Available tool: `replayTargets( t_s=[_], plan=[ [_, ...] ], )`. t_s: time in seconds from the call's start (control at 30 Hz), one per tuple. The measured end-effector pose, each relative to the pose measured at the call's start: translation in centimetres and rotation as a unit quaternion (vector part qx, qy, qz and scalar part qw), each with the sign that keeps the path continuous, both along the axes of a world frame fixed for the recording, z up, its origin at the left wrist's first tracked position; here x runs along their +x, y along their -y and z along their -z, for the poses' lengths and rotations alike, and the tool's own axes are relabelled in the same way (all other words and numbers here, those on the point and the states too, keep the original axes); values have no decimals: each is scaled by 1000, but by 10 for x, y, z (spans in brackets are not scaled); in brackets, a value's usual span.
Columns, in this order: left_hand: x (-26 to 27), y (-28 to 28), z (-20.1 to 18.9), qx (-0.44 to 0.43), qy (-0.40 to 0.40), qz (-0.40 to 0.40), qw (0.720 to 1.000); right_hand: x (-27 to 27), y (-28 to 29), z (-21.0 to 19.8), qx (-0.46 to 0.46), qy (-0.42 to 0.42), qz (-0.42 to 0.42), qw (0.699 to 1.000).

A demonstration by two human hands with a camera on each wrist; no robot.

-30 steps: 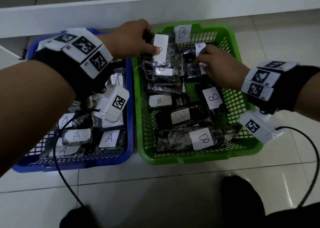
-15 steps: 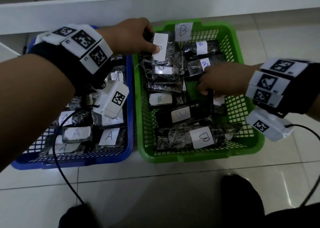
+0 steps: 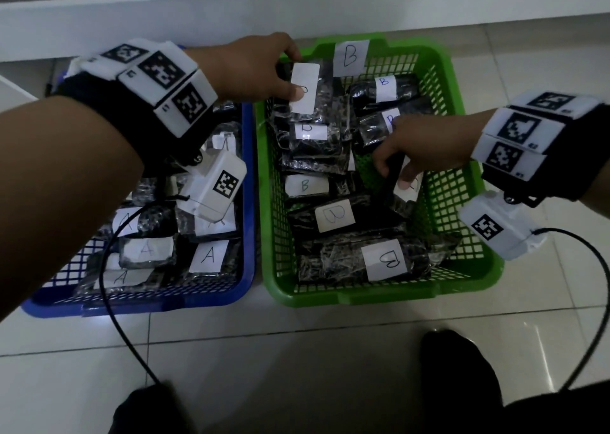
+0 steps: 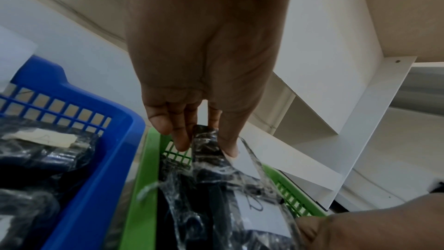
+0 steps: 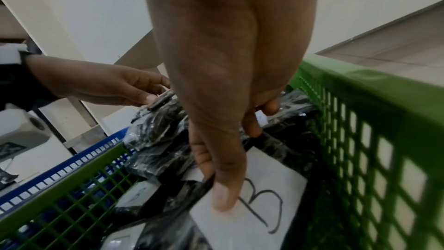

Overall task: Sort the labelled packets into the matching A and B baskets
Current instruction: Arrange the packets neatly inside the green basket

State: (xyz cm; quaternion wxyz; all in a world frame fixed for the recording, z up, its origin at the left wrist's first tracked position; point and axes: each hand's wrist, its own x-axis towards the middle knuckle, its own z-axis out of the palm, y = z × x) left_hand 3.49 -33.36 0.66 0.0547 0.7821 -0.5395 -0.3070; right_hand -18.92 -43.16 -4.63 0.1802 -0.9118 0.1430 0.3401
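Observation:
The green basket (image 3: 468,182) holds several black plastic-wrapped packets with white B labels, and a B tag (image 3: 350,56) is stuck on its far wall. The blue basket (image 3: 248,235) on the left holds packets labelled A. My left hand (image 3: 264,70) pinches the top of a B packet (image 3: 305,92) at the green basket's far left corner, thumb on its label; in the left wrist view the fingers (image 4: 177,134) and thumb clamp the packet (image 4: 206,144). My right hand (image 3: 416,146) grips another B packet (image 3: 407,186) in the basket's right half; its thumb (image 5: 223,193) presses the label (image 5: 259,202).
Both baskets stand side by side on a pale tiled floor (image 3: 297,367). A white shelf unit (image 3: 198,4) runs along behind them. Black cables (image 3: 112,301) hang from both wrist cameras. Dark shoes (image 3: 462,374) show at the bottom edge.
My right hand has moved from the far right packets towards me and closed on a B packet in the basket's right half. The left hand stays on its packet.

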Motion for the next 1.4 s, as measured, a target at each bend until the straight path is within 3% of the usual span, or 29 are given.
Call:
replayTargets(
  t_s=[0.13,0.3,0.4,0.5,0.7,0.77,0.9,0.97,1.03,1.1,1.17,1.27,1.4],
  plan=[
    [1,1,1,1,10,6,1000,-4,6,-9,20,35,27,999],
    [0,3,2,2,12,4,1000,0,13,-30,54,50,164,984],
    [0,4,2,6,12,6,1000,2,12,-21,-16,54,183,982],
    [0,4,2,11,15,10,1000,-1,-1,-2,-123,75,148,978],
    [1,3,3,9,18,10,1000,-16,-18,15,-255,167,132,943],
    [1,3,2,10,21,15,1000,-15,-16,11,-266,146,111,946],
    [1,4,0,8,25,20,999,-10,-19,4,-176,9,55,983],
    [2,3,-1,8,23,21,999,-8,-19,5,-152,0,67,986],
    [1,3,-1,11,25,23,999,-7,-12,2,-133,73,135,979],
    [1,3,-2,12,27,24,999,-7,-2,-8,-144,200,217,945],
    [1,2,-2,11,30,26,999,-7,8,-13,-233,283,180,913],
    [1,2,-2,13,32,29,999,-10,21,-7,-310,216,18,926],
    [1,2,-2,17,30,34,999,-11,23,-6,-329,157,-11,931]
  ],
)
